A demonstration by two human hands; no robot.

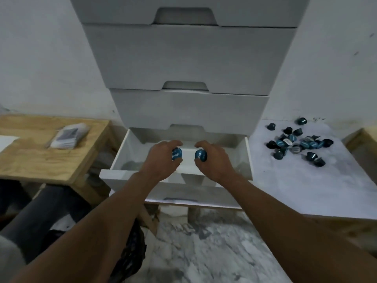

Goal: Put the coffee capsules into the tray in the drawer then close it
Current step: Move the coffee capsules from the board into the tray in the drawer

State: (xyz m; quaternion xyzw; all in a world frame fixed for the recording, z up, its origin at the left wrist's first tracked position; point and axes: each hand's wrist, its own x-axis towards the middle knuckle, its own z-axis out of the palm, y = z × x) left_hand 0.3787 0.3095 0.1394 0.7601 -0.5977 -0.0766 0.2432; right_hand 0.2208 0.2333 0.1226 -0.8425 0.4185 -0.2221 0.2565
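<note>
A white drawer (119, 155) stands pulled out from the white drawer unit, low in the stack. Both my hands are over its inside. My left hand (161, 160) grips a blue coffee capsule (176, 154) with its lid turned toward me. My right hand (212, 158) grips another blue capsule (201, 155). A white tray (188, 149) shows between and behind the hands, mostly hidden by them. A heap of several blue and dark capsules (295, 142) lies on the white surface to the right of the unit.
The drawer unit (189, 58) rises above with three shut drawers. A wooden table (44, 152) with a stack of packets (69, 135) stands at the left. A dark-clad leg (47, 211) is at lower left. Marbled floor (204, 252) lies below.
</note>
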